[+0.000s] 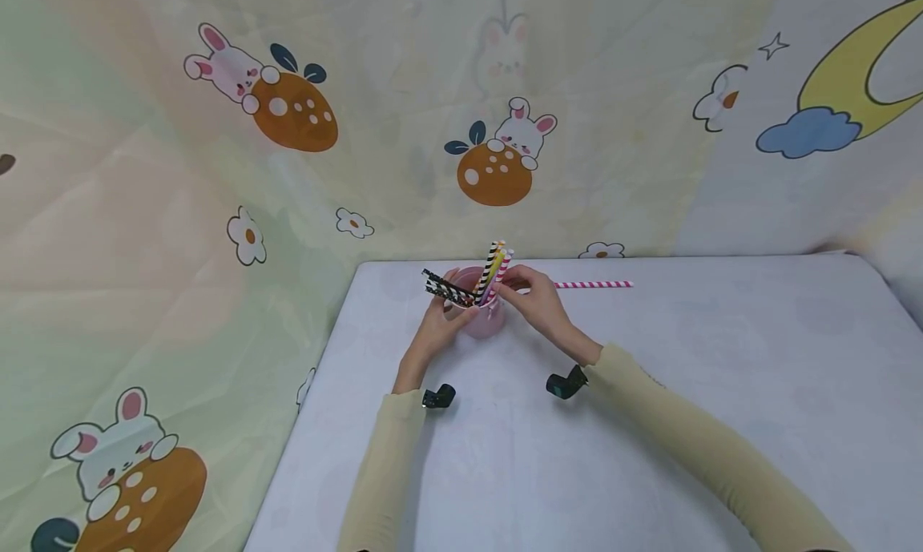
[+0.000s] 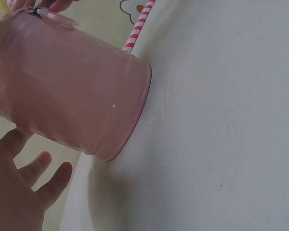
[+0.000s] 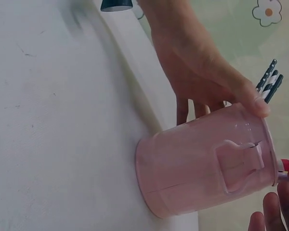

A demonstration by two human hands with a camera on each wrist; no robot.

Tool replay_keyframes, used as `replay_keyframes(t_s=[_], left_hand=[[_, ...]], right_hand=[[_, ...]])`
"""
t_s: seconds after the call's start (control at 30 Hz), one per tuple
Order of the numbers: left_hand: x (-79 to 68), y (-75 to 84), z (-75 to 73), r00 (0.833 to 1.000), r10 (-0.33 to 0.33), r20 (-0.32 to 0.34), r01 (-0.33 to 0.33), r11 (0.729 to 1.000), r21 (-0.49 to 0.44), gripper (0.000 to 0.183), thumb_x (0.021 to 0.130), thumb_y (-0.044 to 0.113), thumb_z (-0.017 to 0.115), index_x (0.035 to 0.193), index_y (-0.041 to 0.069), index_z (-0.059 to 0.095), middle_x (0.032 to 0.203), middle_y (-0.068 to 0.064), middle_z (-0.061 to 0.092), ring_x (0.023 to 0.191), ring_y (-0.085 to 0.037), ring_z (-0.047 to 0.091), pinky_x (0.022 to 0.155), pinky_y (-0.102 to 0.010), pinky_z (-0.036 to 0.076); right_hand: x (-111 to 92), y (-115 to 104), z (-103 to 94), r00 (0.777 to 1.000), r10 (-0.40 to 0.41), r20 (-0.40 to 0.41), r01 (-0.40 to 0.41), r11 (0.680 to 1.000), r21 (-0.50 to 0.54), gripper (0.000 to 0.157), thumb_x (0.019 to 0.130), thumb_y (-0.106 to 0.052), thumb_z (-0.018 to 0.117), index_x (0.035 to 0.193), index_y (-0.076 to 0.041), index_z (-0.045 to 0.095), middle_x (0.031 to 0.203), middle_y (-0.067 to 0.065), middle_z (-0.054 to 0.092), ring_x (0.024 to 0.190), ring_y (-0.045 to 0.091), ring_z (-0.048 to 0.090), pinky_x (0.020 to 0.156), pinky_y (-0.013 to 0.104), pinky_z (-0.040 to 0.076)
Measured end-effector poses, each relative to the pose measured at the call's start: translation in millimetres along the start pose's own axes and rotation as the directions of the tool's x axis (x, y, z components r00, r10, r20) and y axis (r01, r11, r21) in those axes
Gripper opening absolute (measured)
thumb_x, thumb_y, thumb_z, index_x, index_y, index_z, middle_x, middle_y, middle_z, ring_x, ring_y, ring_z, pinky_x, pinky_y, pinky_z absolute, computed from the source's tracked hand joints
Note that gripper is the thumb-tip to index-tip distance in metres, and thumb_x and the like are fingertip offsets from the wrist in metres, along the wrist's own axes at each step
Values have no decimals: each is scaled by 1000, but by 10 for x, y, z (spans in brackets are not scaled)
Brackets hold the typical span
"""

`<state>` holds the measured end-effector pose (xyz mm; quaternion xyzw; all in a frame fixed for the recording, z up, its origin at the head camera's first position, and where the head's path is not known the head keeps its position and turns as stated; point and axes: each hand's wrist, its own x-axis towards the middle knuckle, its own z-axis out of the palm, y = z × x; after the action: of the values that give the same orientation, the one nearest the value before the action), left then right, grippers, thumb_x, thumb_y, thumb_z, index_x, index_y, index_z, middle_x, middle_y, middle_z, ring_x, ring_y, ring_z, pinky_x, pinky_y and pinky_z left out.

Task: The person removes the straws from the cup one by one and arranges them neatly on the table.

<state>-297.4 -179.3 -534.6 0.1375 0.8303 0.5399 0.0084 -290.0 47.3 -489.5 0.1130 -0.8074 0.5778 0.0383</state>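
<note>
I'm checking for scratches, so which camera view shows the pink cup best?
Right wrist view: the pink cup appears large, nearly whole, base to rim. Left wrist shows its side and base, top partly out of sight; head shows it small, partly behind the left hand.

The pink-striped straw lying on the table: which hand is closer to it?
The right hand. It is at the rim of the pink cup, on the side toward the straw; the left hand holds the cup's opposite side, farther away.
</note>
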Motion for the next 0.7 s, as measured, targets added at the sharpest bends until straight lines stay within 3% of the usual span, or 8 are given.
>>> replay_keyframes(t_s=[0.3,0.7], left_hand=[[3,1,9,1000,-17,-17,18,999,34,84,88,47,73,157,39,26,158,-1,41,143,-26,43,116,-52,39],[2,-4,13,1000,-20,-15,20,999,37,80,89,40,72,156,39,27,155,-3,44,141,-22,43,116,-50,38]], right_hand=[[-3,-180,-145,999,-38,-33,38,999,0,33,95,-31,71,119,-10,68,114,9,70,107,25,62,97,42,54],[26,-525,-559,991,-109,-73,114,991,76,36,94,-40,70,116,-12,69,113,6,69,105,19,60,90,32,51]])
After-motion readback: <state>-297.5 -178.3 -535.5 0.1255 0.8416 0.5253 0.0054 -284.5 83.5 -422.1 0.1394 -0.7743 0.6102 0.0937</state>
